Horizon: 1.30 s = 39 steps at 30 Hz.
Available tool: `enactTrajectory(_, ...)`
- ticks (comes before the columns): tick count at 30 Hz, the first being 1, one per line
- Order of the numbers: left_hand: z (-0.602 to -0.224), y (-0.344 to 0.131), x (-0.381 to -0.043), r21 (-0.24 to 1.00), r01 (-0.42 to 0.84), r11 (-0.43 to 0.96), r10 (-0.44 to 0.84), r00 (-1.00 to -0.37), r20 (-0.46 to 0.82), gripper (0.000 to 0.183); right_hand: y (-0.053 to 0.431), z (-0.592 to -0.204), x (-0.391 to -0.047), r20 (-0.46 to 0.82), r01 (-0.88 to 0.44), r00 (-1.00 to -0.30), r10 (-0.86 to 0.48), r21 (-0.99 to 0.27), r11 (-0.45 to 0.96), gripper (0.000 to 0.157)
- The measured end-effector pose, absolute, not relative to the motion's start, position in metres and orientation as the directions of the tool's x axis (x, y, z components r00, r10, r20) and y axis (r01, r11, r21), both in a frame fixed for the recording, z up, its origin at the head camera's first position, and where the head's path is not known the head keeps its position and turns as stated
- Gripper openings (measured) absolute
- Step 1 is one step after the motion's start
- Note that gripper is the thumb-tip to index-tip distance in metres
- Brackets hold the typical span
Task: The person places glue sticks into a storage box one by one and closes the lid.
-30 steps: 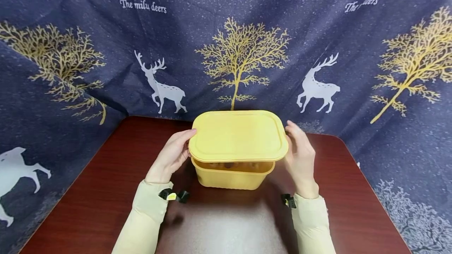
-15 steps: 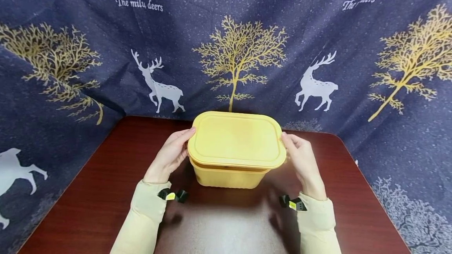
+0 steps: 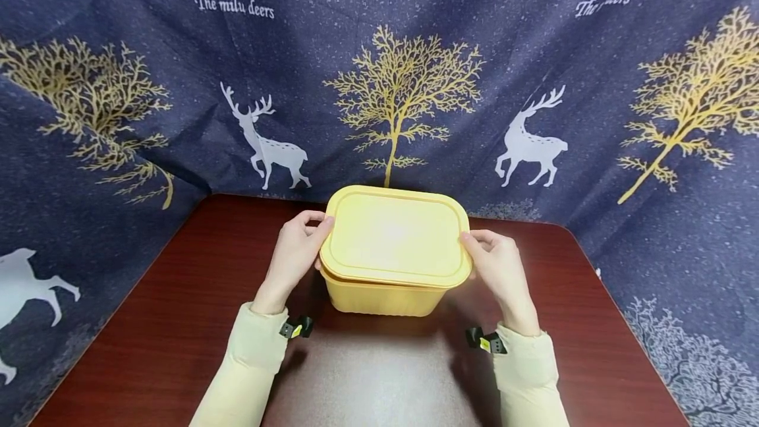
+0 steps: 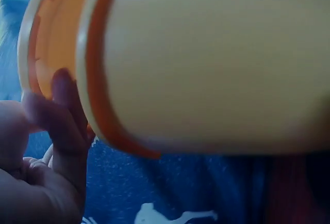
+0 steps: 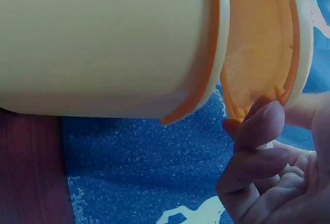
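Observation:
A yellow rounded lid (image 3: 397,236) lies over a yellow plastic box (image 3: 382,300) standing on the table. Both wrist views show a gap between the lid's underside (image 5: 260,43) and the box's rim (image 4: 82,53), so the lid is not seated there. My left hand (image 3: 292,252) pinches the lid's left edge, thumb on top and fingers beneath, between lid and box rim. My right hand (image 3: 501,269) pinches the right edge with its thumb on top and curled fingers under it. The lid hides the box's inside.
The dark red-brown table (image 3: 178,321) reaches to a navy cloth backdrop (image 3: 332,51) printed with trees and deer, close behind the box. Small black wrist devices (image 3: 296,328) sit at both sleeves.
The lid has come down over the box and slid slightly left, covering the opening seen earlier. My right hand has taken hold of the lid's right edge. My left fingers have bent more.

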State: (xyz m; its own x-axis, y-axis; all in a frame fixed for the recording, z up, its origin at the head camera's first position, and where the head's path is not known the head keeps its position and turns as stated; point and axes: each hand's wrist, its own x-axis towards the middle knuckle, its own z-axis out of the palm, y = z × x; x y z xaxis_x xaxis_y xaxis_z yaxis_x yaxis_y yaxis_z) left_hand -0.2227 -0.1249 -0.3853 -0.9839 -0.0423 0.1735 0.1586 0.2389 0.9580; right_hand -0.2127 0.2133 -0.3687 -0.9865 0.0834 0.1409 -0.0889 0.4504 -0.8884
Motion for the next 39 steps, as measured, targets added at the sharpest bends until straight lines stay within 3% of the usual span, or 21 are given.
enactTrajectory(9,-0.381,-0.122,-0.217,0.797,0.226,0.56,-0.007,-0.961,0.278,0.045,0.208,-0.374,-0.214,0.341,-0.163,-0.935,0.101,-0.663,0.731,0.027)
enactTrajectory(18,-0.386,-0.125,-0.219,0.661,0.222,0.717,0.012,-0.952,0.306,0.043,0.2,-0.382,-0.216,0.418,-0.218,-0.906,0.058,-0.581,0.784,0.024)
enactTrajectory(29,-0.388,-0.124,-0.218,0.549,0.181,0.816,0.008,-0.953,0.301,0.039,0.2,-0.388,-0.219,0.381,-0.209,-0.924,0.027,-0.565,0.798,0.025)
enactTrajectory(39,-0.39,-0.125,-0.219,0.536,0.186,0.824,0.022,-0.955,0.297,0.039,0.199,-0.391,-0.221,0.347,-0.188,-0.937,0.028,-0.572,0.798,0.025)
